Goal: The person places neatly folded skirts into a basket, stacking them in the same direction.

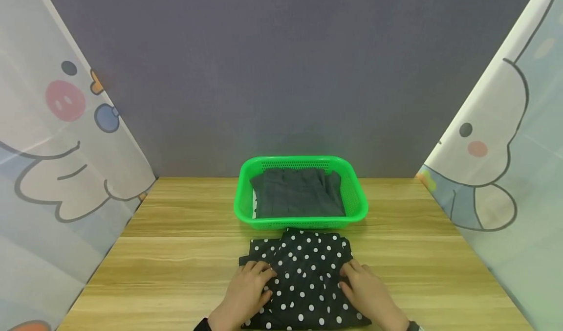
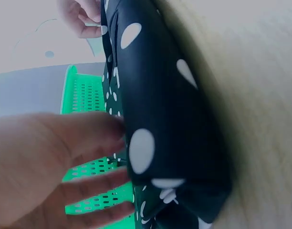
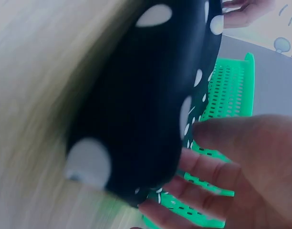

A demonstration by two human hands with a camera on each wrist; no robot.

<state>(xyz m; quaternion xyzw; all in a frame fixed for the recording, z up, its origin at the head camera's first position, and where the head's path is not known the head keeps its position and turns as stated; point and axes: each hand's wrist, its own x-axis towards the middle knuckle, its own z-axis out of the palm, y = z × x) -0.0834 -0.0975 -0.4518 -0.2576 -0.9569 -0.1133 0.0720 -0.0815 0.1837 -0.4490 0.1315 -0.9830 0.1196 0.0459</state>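
Note:
A black cloth with white polka dots (image 1: 303,282), folded in uneven layers, lies on the wooden table. My left hand (image 1: 246,292) rests on its left side, thumb and fingers apart. At the right side, my right hand (image 1: 367,292) touches the cloth with lightly bent fingers. In the left wrist view, the thumb and long, spread fingers (image 2: 96,188) meet the dotted cloth (image 2: 160,109). The right wrist view shows loosely spread fingers (image 3: 203,191) against the cloth's edge (image 3: 136,109). Both wrist views are partly blurred.
Just behind the cloth stands a green perforated basket (image 1: 358,199), which holds folded dark grey cloth (image 1: 299,194). A sliver of white, dark-spotted fabric shows at its left. The wooden table (image 1: 176,262) ends at a grey wall (image 1: 281,77), with cartoon-printed curtains (image 1: 488,150) on both sides.

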